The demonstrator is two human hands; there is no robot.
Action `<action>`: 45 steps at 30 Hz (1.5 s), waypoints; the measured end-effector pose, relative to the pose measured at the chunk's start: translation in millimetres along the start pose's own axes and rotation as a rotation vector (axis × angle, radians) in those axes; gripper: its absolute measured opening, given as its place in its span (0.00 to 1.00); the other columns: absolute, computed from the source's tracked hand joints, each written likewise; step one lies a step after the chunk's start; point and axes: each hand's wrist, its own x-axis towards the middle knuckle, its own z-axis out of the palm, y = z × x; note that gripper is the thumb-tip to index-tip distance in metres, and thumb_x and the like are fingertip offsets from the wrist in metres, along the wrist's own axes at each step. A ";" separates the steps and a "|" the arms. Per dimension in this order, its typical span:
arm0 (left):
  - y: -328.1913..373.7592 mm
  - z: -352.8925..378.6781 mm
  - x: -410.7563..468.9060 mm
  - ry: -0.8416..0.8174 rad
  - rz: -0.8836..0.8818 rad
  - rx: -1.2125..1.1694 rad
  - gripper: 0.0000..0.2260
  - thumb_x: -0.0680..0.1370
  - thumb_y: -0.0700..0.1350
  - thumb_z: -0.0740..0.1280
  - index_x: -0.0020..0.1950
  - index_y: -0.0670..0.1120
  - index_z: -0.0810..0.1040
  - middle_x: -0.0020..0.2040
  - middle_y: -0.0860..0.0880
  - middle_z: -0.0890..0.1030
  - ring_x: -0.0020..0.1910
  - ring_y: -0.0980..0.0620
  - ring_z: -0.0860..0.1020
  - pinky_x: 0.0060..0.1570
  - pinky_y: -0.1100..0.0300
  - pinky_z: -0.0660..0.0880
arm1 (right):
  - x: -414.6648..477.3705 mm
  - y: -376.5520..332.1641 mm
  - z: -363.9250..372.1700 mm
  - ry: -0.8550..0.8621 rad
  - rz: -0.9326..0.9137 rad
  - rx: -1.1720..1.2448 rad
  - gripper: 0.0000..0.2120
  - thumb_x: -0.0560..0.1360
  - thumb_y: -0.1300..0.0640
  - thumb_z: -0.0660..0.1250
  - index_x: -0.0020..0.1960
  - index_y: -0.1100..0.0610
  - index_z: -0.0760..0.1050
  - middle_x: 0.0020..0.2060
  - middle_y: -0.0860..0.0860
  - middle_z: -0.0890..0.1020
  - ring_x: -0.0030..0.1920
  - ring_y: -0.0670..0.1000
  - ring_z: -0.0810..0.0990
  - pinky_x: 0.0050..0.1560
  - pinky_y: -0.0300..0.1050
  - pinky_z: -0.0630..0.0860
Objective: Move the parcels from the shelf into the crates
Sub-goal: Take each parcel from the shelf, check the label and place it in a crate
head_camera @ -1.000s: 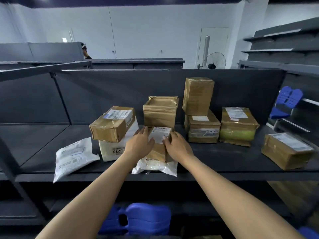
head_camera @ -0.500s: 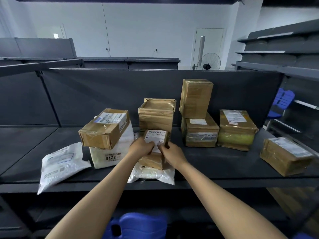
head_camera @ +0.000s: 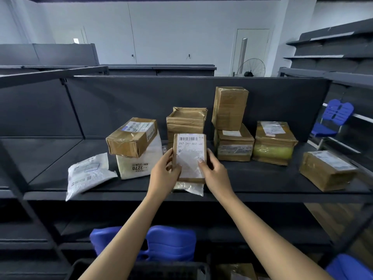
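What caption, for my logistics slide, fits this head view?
Left hand and right hand hold a small labelled parcel upright at the dark shelf, taped boxes behind.

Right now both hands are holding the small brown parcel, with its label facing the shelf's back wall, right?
Not quite. In the head view the left hand and right hand hold the small brown parcel, but its label faces the camera, barcode readable.

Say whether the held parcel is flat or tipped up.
Tipped up: parcel shows its label to the camera; left hand and right hand grip its sides.
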 end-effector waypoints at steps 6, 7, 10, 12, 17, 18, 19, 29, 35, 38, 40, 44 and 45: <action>12.6 -10.5 -54.3 0.011 0.046 -0.263 0.23 0.78 0.41 0.67 0.71 0.55 0.69 0.65 0.55 0.77 0.64 0.54 0.76 0.63 0.54 0.74 | -47.6 -15.5 -7.5 0.004 -0.042 0.142 0.23 0.79 0.53 0.64 0.73 0.45 0.65 0.58 0.40 0.80 0.56 0.37 0.79 0.57 0.35 0.76; 15.1 -12.3 -63.4 -0.004 0.026 -0.330 0.22 0.78 0.42 0.67 0.70 0.54 0.69 0.64 0.54 0.78 0.63 0.54 0.77 0.62 0.55 0.75 | -55.5 -18.4 -7.1 0.000 -0.053 0.158 0.24 0.79 0.53 0.64 0.73 0.45 0.65 0.59 0.41 0.80 0.57 0.39 0.79 0.59 0.39 0.76; 20.1 -20.2 -86.4 -0.061 0.006 -0.415 0.16 0.78 0.45 0.66 0.66 0.52 0.73 0.59 0.52 0.82 0.59 0.52 0.80 0.60 0.54 0.75 | -77.4 -28.1 -1.6 0.006 -0.090 0.178 0.23 0.79 0.54 0.64 0.72 0.44 0.66 0.59 0.39 0.80 0.60 0.41 0.78 0.61 0.41 0.76; 21.3 -29.7 -98.9 -0.063 -0.001 -0.438 0.18 0.78 0.45 0.66 0.68 0.52 0.72 0.60 0.52 0.81 0.59 0.54 0.79 0.61 0.54 0.74 | -91.1 -33.5 5.6 0.006 -0.111 0.177 0.22 0.80 0.55 0.63 0.70 0.39 0.65 0.56 0.35 0.79 0.60 0.40 0.78 0.61 0.40 0.75; 20.2 -66.5 -128.1 -0.041 -0.008 -0.483 0.24 0.77 0.47 0.67 0.73 0.52 0.67 0.62 0.53 0.80 0.60 0.58 0.79 0.60 0.63 0.75 | -128.9 -50.3 35.2 0.001 -0.123 0.160 0.19 0.80 0.52 0.62 0.62 0.30 0.66 0.53 0.28 0.79 0.57 0.36 0.78 0.53 0.33 0.76; 19.1 -74.6 -135.5 -0.019 -0.008 -0.498 0.24 0.77 0.47 0.68 0.73 0.52 0.68 0.62 0.53 0.80 0.59 0.58 0.79 0.59 0.65 0.75 | -137.7 -53.8 42.9 0.002 -0.125 0.167 0.18 0.80 0.51 0.63 0.62 0.29 0.66 0.54 0.28 0.78 0.58 0.36 0.78 0.53 0.33 0.76; 18.0 -83.0 -143.3 0.002 -0.008 -0.514 0.23 0.77 0.46 0.68 0.72 0.51 0.69 0.61 0.53 0.81 0.59 0.59 0.79 0.58 0.65 0.76 | -147.1 -56.6 50.5 0.004 -0.123 0.186 0.18 0.79 0.49 0.63 0.64 0.30 0.65 0.56 0.29 0.78 0.59 0.36 0.77 0.56 0.35 0.76; 13.9 -154.6 -200.5 0.009 0.080 -0.552 0.26 0.73 0.51 0.68 0.71 0.50 0.68 0.62 0.54 0.79 0.61 0.58 0.78 0.53 0.67 0.77 | -221.5 -75.2 116.0 0.036 -0.177 0.237 0.26 0.75 0.45 0.64 0.72 0.48 0.67 0.60 0.42 0.80 0.61 0.44 0.78 0.60 0.43 0.77; 13.3 -167.2 -209.0 -0.002 0.105 -0.544 0.24 0.75 0.49 0.67 0.71 0.49 0.69 0.61 0.54 0.81 0.60 0.58 0.79 0.52 0.69 0.76 | -228.2 -84.7 121.7 -0.004 -0.185 0.242 0.27 0.75 0.46 0.64 0.73 0.49 0.66 0.60 0.43 0.81 0.60 0.45 0.79 0.58 0.43 0.78; 11.1 -167.9 -211.2 -0.011 0.108 -0.534 0.23 0.76 0.48 0.66 0.71 0.49 0.69 0.61 0.53 0.81 0.60 0.57 0.79 0.52 0.69 0.76 | -230.4 -84.0 122.2 0.000 -0.171 0.243 0.27 0.75 0.45 0.65 0.73 0.49 0.67 0.59 0.43 0.81 0.60 0.45 0.80 0.57 0.41 0.78; 8.3 -169.3 -213.3 -0.023 0.099 -0.521 0.24 0.76 0.48 0.66 0.71 0.50 0.69 0.62 0.53 0.80 0.61 0.58 0.78 0.54 0.68 0.76 | -232.9 -82.4 123.8 0.010 -0.160 0.239 0.28 0.75 0.46 0.64 0.73 0.51 0.67 0.59 0.43 0.81 0.59 0.43 0.80 0.56 0.38 0.78; -2.9 -182.0 -216.9 -0.051 0.051 -0.474 0.23 0.77 0.48 0.66 0.72 0.48 0.68 0.63 0.52 0.79 0.62 0.57 0.77 0.61 0.64 0.74 | -235.3 -76.3 132.0 -0.006 -0.103 0.183 0.29 0.74 0.42 0.64 0.72 0.49 0.67 0.58 0.40 0.81 0.59 0.39 0.78 0.57 0.33 0.76; -7.4 -186.6 -217.8 -0.061 0.030 -0.451 0.23 0.77 0.48 0.66 0.72 0.48 0.68 0.63 0.52 0.79 0.62 0.58 0.77 0.60 0.65 0.74 | -236.1 -73.0 135.7 -0.018 -0.077 0.182 0.28 0.74 0.42 0.64 0.72 0.48 0.67 0.58 0.40 0.81 0.59 0.38 0.78 0.57 0.33 0.75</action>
